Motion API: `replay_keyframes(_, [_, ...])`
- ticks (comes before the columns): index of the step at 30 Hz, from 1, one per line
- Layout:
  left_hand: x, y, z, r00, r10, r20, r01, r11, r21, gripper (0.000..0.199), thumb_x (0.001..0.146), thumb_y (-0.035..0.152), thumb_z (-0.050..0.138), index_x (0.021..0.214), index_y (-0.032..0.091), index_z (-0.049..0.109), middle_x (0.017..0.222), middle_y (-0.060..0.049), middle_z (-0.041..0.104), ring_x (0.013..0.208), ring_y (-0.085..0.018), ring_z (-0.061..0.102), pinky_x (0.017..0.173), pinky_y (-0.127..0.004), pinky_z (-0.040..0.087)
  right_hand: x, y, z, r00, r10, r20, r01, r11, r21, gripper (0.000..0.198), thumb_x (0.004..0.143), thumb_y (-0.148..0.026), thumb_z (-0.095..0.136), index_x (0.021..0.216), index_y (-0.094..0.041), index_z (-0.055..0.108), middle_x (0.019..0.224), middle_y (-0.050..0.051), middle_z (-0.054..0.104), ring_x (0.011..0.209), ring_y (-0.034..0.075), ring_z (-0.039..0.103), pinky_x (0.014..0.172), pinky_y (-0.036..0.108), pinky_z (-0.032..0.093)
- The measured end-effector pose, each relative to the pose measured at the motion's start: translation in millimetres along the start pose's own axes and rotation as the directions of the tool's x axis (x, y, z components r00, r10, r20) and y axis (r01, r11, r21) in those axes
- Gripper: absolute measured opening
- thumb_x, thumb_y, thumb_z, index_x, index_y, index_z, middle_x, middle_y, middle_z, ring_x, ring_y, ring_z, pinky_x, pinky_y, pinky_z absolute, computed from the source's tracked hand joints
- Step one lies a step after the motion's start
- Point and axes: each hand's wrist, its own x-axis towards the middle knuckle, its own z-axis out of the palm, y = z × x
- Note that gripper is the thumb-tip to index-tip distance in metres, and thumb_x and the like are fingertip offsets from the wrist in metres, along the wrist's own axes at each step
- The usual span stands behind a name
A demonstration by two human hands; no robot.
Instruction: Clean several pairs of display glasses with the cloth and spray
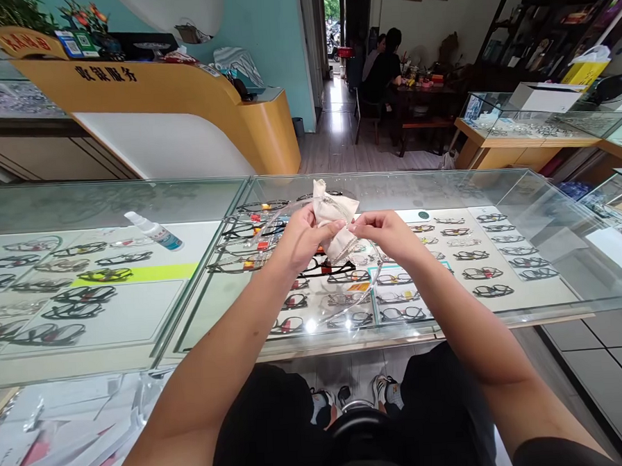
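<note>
A cream-white cloth (335, 207) is bunched up between my two hands, above the glass display counter. My left hand (311, 233) grips it from the left, thumb pressed across its front. From the right, my right hand (377, 229) pinches with thumb and fingertips at the cloth's edge. Thin see-through curved pieces, like parts of a clear eyeglass frame, show beside both hands; what the cloth covers is hidden. Below, rows of eyeglasses (400, 314) lie under the glass.
A white spray bottle (157, 233) with a blue label lies on the counter glass (223, 356) to the left. Papers (65, 427) are at lower left. Beyond stands a curved wooden service desk (263, 124). Two people (383, 69) sit at a far table.
</note>
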Motion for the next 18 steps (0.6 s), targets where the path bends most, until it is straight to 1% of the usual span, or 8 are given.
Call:
replay_keyframes(3, [-1.6, -1.6, 5.1, 0.996, 0.019, -0.093, -0.016, 0.999, 0.04, 0.055, 0.06, 0.043, 0.106, 0.095, 0.016, 0.073, 0.087, -0.004, 0.077, 0.071, -0.016, 0.065, 0.063, -0.027, 0.05, -0.2, -0.5, 3.4, 1.0, 0.023, -0.002, -0.023, 0.999, -0.022, 0.03, 0.074, -0.048, 0.082, 0.071, -0.02, 0.072, 0.069, -0.002, 0.057, 0.068, 0.014, 0.04, 0.067, 0.032, 0.028])
replay_keyframes(6, [-0.5, -5.1, 4.8, 0.987, 0.071, -0.145, -0.06, 0.995, 0.079, 0.051, 0.07, 0.057, 0.1, 0.087, 0.016, 0.074, 0.08, -0.004, 0.074, 0.067, -0.016, 0.062, 0.06, -0.027, 0.047, -1.5, -3.9, 5.9, 1.0, 0.026, -0.005, -0.026, 0.999, -0.029, 0.026, 0.072, -0.046, 0.081, 0.071, -0.021, 0.073, 0.069, -0.002, 0.059, 0.069, 0.014, 0.043, 0.068, 0.032, 0.031])
replay_keyframes(8, [0.6, -5.8, 1.4, 0.99, 0.082, -0.118, -0.072, 0.994, 0.084, 0.055, 0.079, 0.068, 0.092, 0.085, 0.016, 0.075, 0.077, -0.005, 0.073, 0.065, -0.016, 0.062, 0.058, -0.028, 0.046, -2.8, -6.7, 5.4, 1.0, 0.016, -0.013, -0.017, 1.0, -0.021, 0.026, 0.073, -0.046, 0.081, 0.071, -0.021, 0.073, 0.072, -0.001, 0.062, 0.072, 0.015, 0.046, 0.071, 0.032, 0.034])
replay_keyframes(10, [0.8, -3.8, -3.4, 0.997, 0.061, -0.043, -0.058, 0.995, 0.084, 0.059, 0.083, 0.075, 0.084, 0.084, 0.016, 0.075, 0.075, -0.006, 0.072, 0.063, -0.017, 0.062, 0.056, -0.029, 0.046, -4.0, -8.5, 2.9, 0.999, 0.019, -0.036, -0.02, 0.999, -0.028, 0.029, 0.075, -0.048, 0.082, 0.073, -0.021, 0.073, 0.072, -0.001, 0.061, 0.072, 0.015, 0.046, 0.07, 0.032, 0.034])
replay_keyframes(11, [0.4, -1.8, -5.5, 0.999, 0.04, -0.001, -0.04, 0.995, 0.087, 0.06, 0.083, 0.075, 0.084, 0.085, 0.016, 0.074, 0.074, -0.006, 0.071, 0.062, -0.017, 0.062, 0.056, -0.029, 0.046, -4.4, -8.8, 1.2, 0.999, 0.02, -0.048, -0.022, 0.999, -0.036, 0.031, 0.076, -0.05, 0.083, 0.073, -0.021, 0.073, 0.072, -0.001, 0.06, 0.071, 0.015, 0.044, 0.069, 0.032, 0.033])
replay_keyframes(13, [-0.8, 2.6, -7.8, 0.999, 0.003, 0.046, -0.007, 0.996, 0.09, 0.058, 0.078, 0.071, 0.091, 0.09, 0.016, 0.074, 0.077, -0.006, 0.072, 0.063, -0.018, 0.063, 0.056, -0.029, 0.048, -4.8, -8.3, -2.1, 0.998, 0.009, -0.066, -0.013, 0.998, -0.054, 0.037, 0.077, -0.056, 0.086, 0.072, -0.022, 0.072, 0.07, -0.001, 0.058, 0.071, 0.015, 0.042, 0.067, 0.032, 0.03])
replay_keyframes(16, [-1.9, 6.2, -4.9, 0.999, 0.03, 0.026, -0.032, 0.997, 0.071, 0.062, 0.062, 0.054, 0.105, 0.102, 0.016, 0.075, 0.092, -0.006, 0.078, 0.075, -0.019, 0.069, 0.065, -0.029, 0.055, -4.7, -6.1, -3.7, 0.998, -0.018, -0.067, 0.014, 0.998, -0.061, 0.044, 0.078, -0.063, 0.087, 0.072, -0.022, 0.072, 0.069, -0.001, 0.057, 0.072, 0.016, 0.043, 0.066, 0.033, 0.03])
replay_keyframes(18, [-1.6, 5.1, 0.2, 0.997, 0.074, -0.016, -0.072, 0.995, 0.075, 0.064, 0.056, 0.047, 0.108, 0.101, 0.016, 0.075, 0.096, -0.006, 0.079, 0.08, -0.019, 0.07, 0.071, -0.029, 0.056, -4.7, -5.0, -1.9, 0.998, -0.011, -0.057, 0.007, 0.998, -0.061, 0.045, 0.077, -0.064, 0.088, 0.072, -0.022, 0.072, 0.066, -0.001, 0.054, 0.07, 0.016, 0.042, 0.065, 0.033, 0.029])
